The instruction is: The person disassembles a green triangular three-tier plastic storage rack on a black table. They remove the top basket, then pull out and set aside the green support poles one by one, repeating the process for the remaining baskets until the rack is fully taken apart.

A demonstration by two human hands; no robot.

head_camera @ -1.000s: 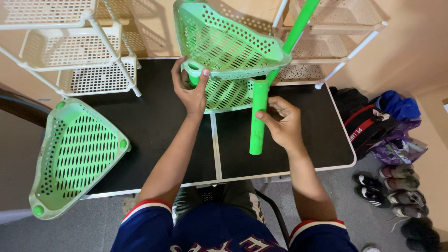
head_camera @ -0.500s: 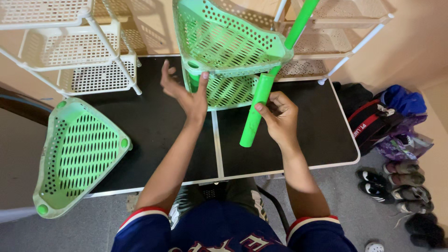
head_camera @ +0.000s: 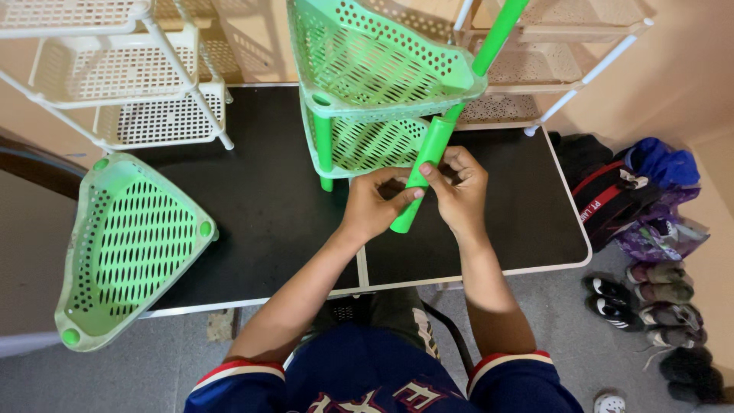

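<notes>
Loose basket point(head_camera: 130, 248): the spare green triangular tray lies at your 9 o'clock with one corner past the table point(head_camera: 252, 206) edge; an elbow swing could knock it off.

Left hand point(head_camera: 372, 205): your fingers are curled around the lower part of the green tube point(head_camera: 417, 177), gripping it from the left side. If you squeeze low only, the tube may pivot and miss its socket.

Green tube: it sits slanted in front of you at 12 o'clock, its top end just under the front corner of the stacked baskets point(head_camera: 367, 84), its lower end clear of the tabletop. Pushing while it is tilted could jam it or crack the corner socket.

Right hand point(head_camera: 459, 187): your fingertips pinch the tube from the right, just above your left. A hard shove could tip the whole green rack toward 12 o'clock, since only the short leg point(head_camera: 324, 149) at 11 o'clock shows beneath it.

White racks point(head_camera: 115, 69): at 10 and 1 o'clock, close enough to be struck.
</notes>
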